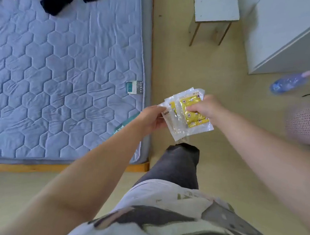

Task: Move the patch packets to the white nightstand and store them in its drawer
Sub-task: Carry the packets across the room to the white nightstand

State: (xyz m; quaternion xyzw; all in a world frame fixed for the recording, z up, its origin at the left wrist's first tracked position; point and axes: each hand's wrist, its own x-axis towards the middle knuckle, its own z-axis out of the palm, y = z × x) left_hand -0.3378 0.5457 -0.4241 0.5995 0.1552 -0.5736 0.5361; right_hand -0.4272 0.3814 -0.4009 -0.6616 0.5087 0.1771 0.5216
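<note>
Packets (pixel 192 119) fanned, held in air over floor (pixel 194 64), just beside mattress (pixel 59 69) edge. Left hand (pixel 150 117) pinched stack's left edge. Right hand (pixel 207 107) pinched top yellow packet, fingers curled. Stool (pixel 216 8), white cabinet (pixel 285 35) well apart, ahead.

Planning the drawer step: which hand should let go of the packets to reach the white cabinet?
Probably the right hand: the white cabinet stands on its side, and the left hand also grips the patch packets.

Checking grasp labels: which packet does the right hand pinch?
The topmost patch packet, yellow face fully showing, under the right hand; the left hand holds the mostly covered packets beneath.
</note>
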